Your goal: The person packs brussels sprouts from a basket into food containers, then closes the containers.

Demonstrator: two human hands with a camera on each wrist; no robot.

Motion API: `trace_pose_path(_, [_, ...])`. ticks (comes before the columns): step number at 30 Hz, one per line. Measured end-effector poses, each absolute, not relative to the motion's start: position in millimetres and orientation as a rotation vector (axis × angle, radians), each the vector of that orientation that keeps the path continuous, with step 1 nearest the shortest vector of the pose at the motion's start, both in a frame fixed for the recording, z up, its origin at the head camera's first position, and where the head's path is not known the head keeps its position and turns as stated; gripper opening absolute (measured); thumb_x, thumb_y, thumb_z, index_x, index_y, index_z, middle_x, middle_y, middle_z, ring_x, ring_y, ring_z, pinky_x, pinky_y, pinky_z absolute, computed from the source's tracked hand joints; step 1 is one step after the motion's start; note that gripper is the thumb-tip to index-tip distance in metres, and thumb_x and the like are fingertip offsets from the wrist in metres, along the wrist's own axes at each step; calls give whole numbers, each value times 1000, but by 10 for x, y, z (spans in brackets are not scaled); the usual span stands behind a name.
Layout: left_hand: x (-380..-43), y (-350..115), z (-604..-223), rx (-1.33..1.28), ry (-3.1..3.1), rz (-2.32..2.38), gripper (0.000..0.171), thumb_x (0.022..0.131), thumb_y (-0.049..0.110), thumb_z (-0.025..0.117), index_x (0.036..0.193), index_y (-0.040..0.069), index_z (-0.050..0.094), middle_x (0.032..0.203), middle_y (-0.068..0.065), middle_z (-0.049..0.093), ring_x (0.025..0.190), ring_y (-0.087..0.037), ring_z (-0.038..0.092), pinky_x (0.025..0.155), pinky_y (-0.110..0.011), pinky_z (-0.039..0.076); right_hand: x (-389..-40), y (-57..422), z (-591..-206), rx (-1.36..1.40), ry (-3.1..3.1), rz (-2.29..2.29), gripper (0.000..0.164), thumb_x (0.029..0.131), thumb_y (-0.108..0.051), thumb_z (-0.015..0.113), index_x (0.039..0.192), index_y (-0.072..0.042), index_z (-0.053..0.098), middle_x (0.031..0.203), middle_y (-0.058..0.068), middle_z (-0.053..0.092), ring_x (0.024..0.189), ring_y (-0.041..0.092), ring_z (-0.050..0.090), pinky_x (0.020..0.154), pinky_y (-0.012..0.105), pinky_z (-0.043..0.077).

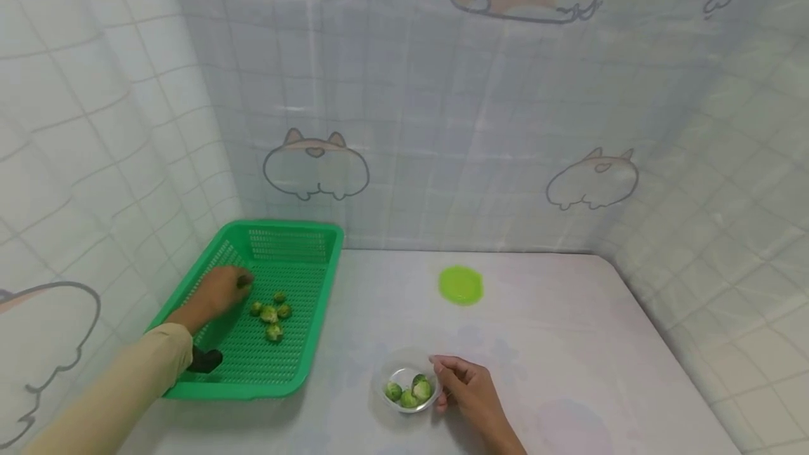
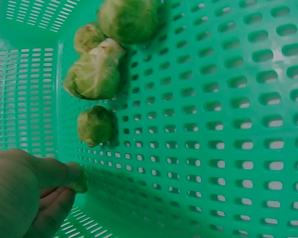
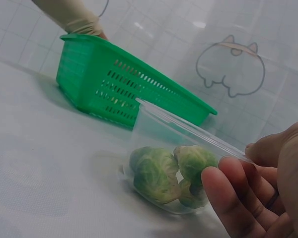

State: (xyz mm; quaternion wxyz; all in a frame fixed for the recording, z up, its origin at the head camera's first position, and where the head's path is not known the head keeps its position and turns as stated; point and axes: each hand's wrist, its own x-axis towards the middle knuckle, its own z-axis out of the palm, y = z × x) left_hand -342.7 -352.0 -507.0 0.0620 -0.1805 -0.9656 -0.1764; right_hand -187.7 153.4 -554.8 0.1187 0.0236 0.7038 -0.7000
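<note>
Inside the green basket (image 1: 307, 343), my left hand (image 1: 218, 291) pinches a Brussels sprout (image 1: 244, 279) near the left wall. Fingers hide most of it; a bit of green shows at the fingertips in the left wrist view. Several loose Brussels sprouts (image 2: 94, 74) lie on the basket's slotted floor beside that hand. My right hand (image 1: 468, 395) grips the rim of a clear plastic tub (image 3: 149, 126), thumb on top and fingers against its side. A few Brussels sprouts (image 3: 156, 173) sit at the bottom of the tub, which stands on the table to the basket's right.
A bright green round lid (image 1: 461, 285) lies flat on the table (image 1: 537, 328) toward the back. Behind and on both sides rise walls (image 1: 404, 90) covered with grid-patterned sheeting. The basket stands close to the left wall.
</note>
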Motion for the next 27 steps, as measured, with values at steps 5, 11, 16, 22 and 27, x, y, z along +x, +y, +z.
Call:
trace_pose_path(5, [-3398, -3500, -5004, -535, -2910, -604, 28, 90, 1, 71, 114, -11, 69, 109, -30, 69, 97, -47, 66, 77, -56, 57, -1879, 1542, -5539, 73, 2061, -2042, 45, 96, -32, 70, 126, 2, 67, 78, 6, 65, 59, 13, 63, 58, 27, 59])
trace_pose_path(11, [-3328, -3464, -4916, -531, -2893, -675, 27, 92, 5, 71, 115, -8, 69, 109, -27, 70, 97, -44, 67, 77, -54, 58, -1873, 1533, -5540, 62, 2075, -2031, 46, 96, -32, 70, 126, 3, 67, 78, 6, 66, 59, 12, 63, 58, 26, 58])
trace_pose_path(16, [-3299, -3411, -4854, -536, -2886, -715, 26, 95, 8, 69, 117, -6, 70, 111, -25, 71, 98, -42, 68, 77, -52, 58, -1873, 1533, -5540, 52, 2074, -2036, 46, 96, -31, 71, 126, 4, 67, 77, 5, 66, 58, 12, 63, 58, 26, 59])
trace_pose_path(22, [-3275, -3348, -4804, -545, -2862, -752, 24, 94, 8, 70, 116, -3, 72, 111, -23, 72, 98, -40, 69, 78, -53, 59, -1875, 1535, -5542, 39, 2071, -2040, 45, 96, -30, 71, 126, 4, 67, 76, 5, 65, 58, 12, 63, 58, 27, 59])
trace_pose_path(27, [-3259, -3280, -4785, -568, -2831, -753, 23, 93, 8, 72, 115, -1, 72, 109, -20, 73, 98, -39, 70, 79, -53, 59, -1870, 1539, -5543, 39, 2069, -2044, 46, 96, -31, 71, 126, 4, 67, 77, 5, 65, 59, 12, 63, 58, 27, 59])
